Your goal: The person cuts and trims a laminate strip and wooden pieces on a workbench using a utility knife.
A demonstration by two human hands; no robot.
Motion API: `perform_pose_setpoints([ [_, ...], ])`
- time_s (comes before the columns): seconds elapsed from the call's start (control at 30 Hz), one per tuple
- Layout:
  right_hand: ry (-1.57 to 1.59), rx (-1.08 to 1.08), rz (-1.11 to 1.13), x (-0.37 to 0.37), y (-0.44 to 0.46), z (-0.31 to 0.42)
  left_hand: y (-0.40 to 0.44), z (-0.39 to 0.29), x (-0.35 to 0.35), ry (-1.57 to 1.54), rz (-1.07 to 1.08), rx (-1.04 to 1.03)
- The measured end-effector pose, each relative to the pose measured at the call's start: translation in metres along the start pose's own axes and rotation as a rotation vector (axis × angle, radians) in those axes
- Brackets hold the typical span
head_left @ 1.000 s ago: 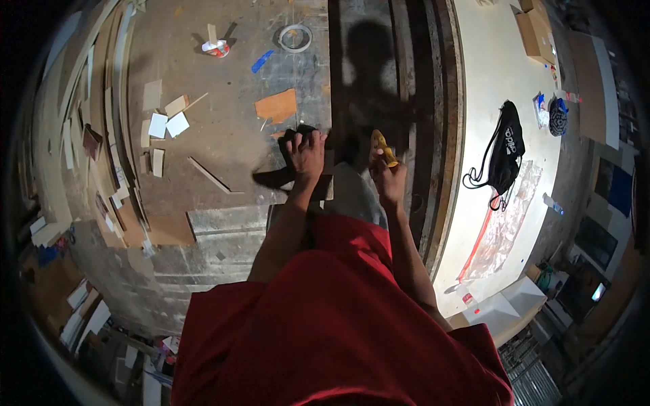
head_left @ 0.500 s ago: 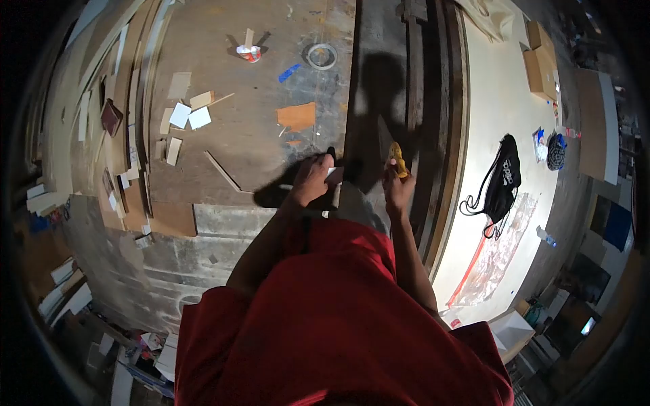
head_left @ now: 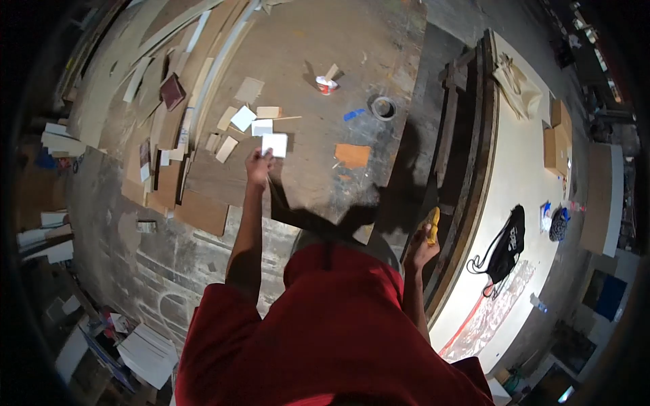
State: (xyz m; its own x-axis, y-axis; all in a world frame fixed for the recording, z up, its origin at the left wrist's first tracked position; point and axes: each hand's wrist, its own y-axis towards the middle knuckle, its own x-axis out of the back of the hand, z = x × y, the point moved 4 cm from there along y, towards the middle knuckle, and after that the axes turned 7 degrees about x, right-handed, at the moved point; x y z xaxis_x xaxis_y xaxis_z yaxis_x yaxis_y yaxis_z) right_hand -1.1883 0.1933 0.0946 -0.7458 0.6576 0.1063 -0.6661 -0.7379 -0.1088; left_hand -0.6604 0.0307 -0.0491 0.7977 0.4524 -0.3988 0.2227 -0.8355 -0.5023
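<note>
My left hand (head_left: 258,169) is closed on a small white square board piece (head_left: 275,145), held by its lower edge over the worktable. Just beyond it lie two more white squares, one (head_left: 243,118) tilted and another (head_left: 262,127) partly covered by the held piece. Low on the right, my right hand (head_left: 424,253) grips the yellow handle of a handsaw (head_left: 433,226). Its blade is hard to make out against the dark gap between the tables.
Wood offcuts (head_left: 226,149), an orange sheet (head_left: 353,155), a tape roll (head_left: 383,108) and a red-white cup (head_left: 326,84) lie on the brown worktable (head_left: 305,183). Long strips line its left side. On the pale right-hand table rest a black drawstring bag (head_left: 506,247) and a cardboard box (head_left: 556,145).
My left hand has moved left and forward from the table's near edge with the white piece. My right hand has lowered and shifted right with the saw. The view has turned.
</note>
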Motion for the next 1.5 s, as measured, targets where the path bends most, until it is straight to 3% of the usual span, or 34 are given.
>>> perform_pose_setpoints([
  [0.07, 0.006, 0.031, -0.002, 0.0, 0.004, -0.004, -0.011, -0.06, -0.028, 0.59, -0.292, 0.043],
  [0.13, 0.047, 0.042, 0.043, 0.001, 0.013, -0.004, 0.013, -0.074, 0.007, 1.08, -0.414, -0.219],
  [0.2, 0.02, 0.032, 0.068, 0.007, 0.017, -0.009, -0.025, -0.091, 0.005, 1.013, -0.595, -0.574],
  [0.27, -0.031, 0.263, 0.086, 0.015, 0.012, 0.0, -0.082, -0.087, -0.003, 0.914, -0.517, -0.551],
  [0.33, -0.025, 0.315, 0.107, 0.037, 0.0, -0.009, -0.124, -0.038, 0.023, 0.924, -0.386, -0.435],
  [0.37, -0.044, 0.486, 0.1, 0.042, -0.011, 0.007, -0.149, -0.006, 0.04, 0.921, -0.381, -0.377],
  [0.43, 0.125, 0.598, 0.12, 0.061, -0.024, 0.008, -0.202, 0.022, 0.043, 0.896, -0.434, -0.233],
  [0.47, 0.007, 0.586, 0.165, 0.079, -0.019, 0.018, -0.232, 0.024, 0.036, 0.876, -0.497, -0.12],
  [0.53, -0.307, 0.508, 0.224, 0.095, -0.012, 0.074, -0.273, 0.026, 0.064, 0.789, -0.538, -0.127],
  [0.57, -0.443, 0.654, 0.201, 0.09, -0.012, 0.084, -0.274, 0.021, 0.077, 0.715, -0.578, -0.185],
  [0.6, -0.446, 0.658, 0.207, 0.08, -0.015, 0.092, -0.271, 0.01, 0.087, 0.66, -0.596, -0.349],
  [0.63, -0.198, 0.536, 0.264, 0.06, -0.017, 0.108, -0.265, -0.002, 0.097, 0.648, -0.641, -0.35],
  [0.67, -0.174, 0.592, 0.277, 0.044, -0.019, 0.116, -0.257, -0.015, 0.105, 0.634, -0.684, -0.35],
  [0.77, -0.201, 1.049, 0.286, -0.029, -0.045, 0.14, -0.229, -0.053, 0.127, 0.619, -0.684, -0.408],
  [0.8, -0.288, 1.303, 0.261, -0.054, -0.059, 0.148, -0.223, -0.063, 0.133, 0.61, -0.688, -0.413],
  [0.9, -0.157, 1.322, 0.759, -0.152, -0.107, 0.198, -0.185, -0.096, 0.161, 0.698, -0.695, -0.533],
  [0.93, -0.142, 1.307, 0.79, -0.178, -0.119, 0.191, -0.179, -0.113, 0.164, 0.762, -0.722, -0.436],
  [1.0, -0.268, 1.366, 0.834, -0.236, -0.155, 0.194, -0.156, -0.137, 0.188, 0.746, -0.704, -0.468],
  [1.13, -0.267, 1.133, 0.766, -0.328, -0.206, 0.143, -0.118, -0.192, 0.226, 0.709, -0.712, -0.47],
  [1.17, -0.271, 1.157, 0.754, -0.345, -0.219, 0.14, -0.108, -0.204, 0.236, 0.696, -0.721, -0.469],
  [1.2, -0.355, 0.942, 0.857, -0.359, -0.224, 0.132, -0.098, -0.214, 0.244, 0.691, -0.714, -0.471],
  [1.27, -0.37, 0.822, 0.908, -0.379, -0.238, 0.13, -0.08, -0.237, 0.243, 0.679, -0.685, -0.48],
  [1.47, -0.501, 0.819, 0.94, -0.401, -0.25, 0.108, -0.06, -0.28, 0.234, 0.69, -0.72, -0.559],
  [1.5, -0.499, 0.825, 0.946, -0.405, -0.25, 0.103, -0.061, -0.286, 0.232, 0.812, -0.805, -0.545],
])
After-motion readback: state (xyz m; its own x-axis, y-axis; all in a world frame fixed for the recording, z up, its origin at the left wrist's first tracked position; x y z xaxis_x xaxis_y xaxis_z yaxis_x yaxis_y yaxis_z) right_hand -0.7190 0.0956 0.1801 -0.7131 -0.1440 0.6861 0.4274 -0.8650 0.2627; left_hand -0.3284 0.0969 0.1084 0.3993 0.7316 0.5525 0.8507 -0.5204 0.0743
